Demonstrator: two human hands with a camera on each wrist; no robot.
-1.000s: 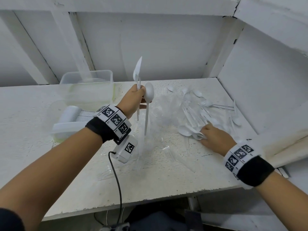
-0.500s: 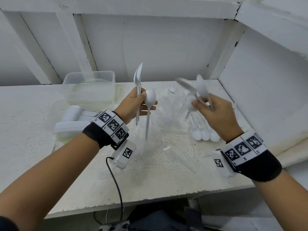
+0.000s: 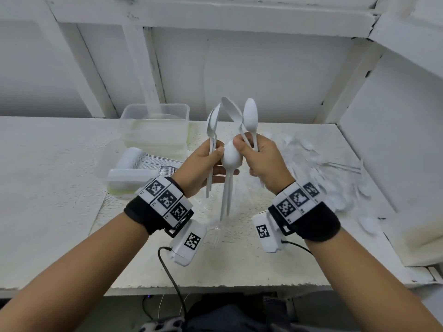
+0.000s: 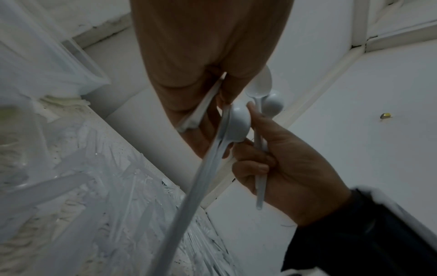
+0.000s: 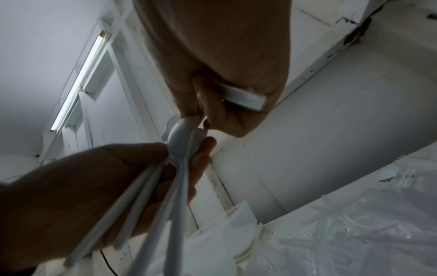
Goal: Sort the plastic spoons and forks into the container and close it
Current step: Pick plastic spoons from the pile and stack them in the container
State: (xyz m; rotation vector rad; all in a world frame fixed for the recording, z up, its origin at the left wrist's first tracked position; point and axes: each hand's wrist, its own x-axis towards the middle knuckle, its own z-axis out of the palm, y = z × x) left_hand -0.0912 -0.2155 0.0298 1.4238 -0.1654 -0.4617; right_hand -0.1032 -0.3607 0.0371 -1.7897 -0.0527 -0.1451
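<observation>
**Spoons held in both hands above the desk**

Hands meet in mid-air over the white desk. The left hand curls round two upright spoons, bowls up, handles running down through the palm. Between the two hands hang two more spoons, bowls up and handles pointing down; the left thumb presses on the front bowl from one side and the right thumb from the other. In the left wrist view the left fingers lie behind these bowls, though which hand bears the weight is hard to tell.

The right hand grips two further spoons, their bowls fanned out above the fist; one leans left, the other stands nearly upright. In the left wrist view their handles pass through the curled right fingers.

Behind the left hand, at the back of the desk, stands an open clear container. Just in front of it, to the left, lies a white stack of cutlery on its side. Clear plastic wrap lies crumpled under the hands. To the right, near the side wall, loose spoons are scattered over the desk.
</observation>
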